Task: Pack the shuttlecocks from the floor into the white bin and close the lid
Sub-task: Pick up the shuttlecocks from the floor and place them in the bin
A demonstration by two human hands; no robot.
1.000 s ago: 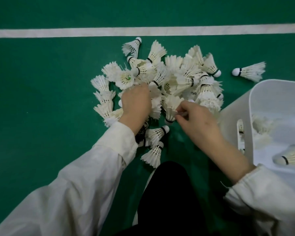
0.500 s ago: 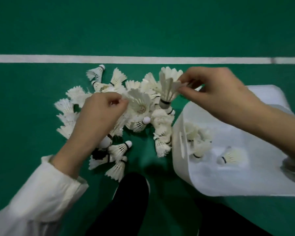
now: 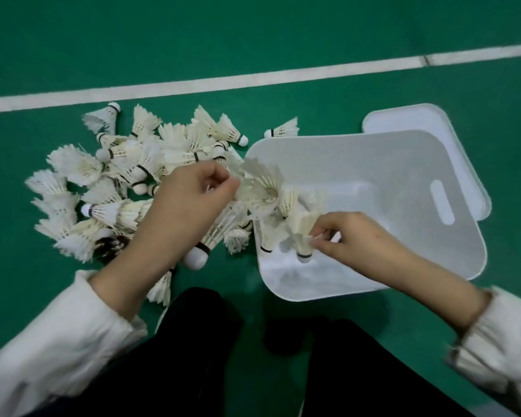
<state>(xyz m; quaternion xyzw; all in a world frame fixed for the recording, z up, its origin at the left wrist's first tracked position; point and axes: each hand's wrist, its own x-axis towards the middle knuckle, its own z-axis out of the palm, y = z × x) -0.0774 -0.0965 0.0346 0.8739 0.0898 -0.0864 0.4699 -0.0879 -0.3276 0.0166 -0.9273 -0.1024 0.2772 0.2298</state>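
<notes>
The right hand (image 3: 354,237) pinches a shuttlecock (image 3: 302,236) inside the bin (image 3: 403,164), cork toward six o'clock — judged ready to drop. The left hand (image 3: 193,203) pinches a second shuttlecock (image 3: 262,188) by its skirt at the bin's nine-o'clock rim; the pile (image 3: 112,164) lies further toward nine.

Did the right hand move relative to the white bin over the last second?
Yes. The right hand went from the floor pile beside the white bin to over its opening, pinching a shuttlecock.
</notes>
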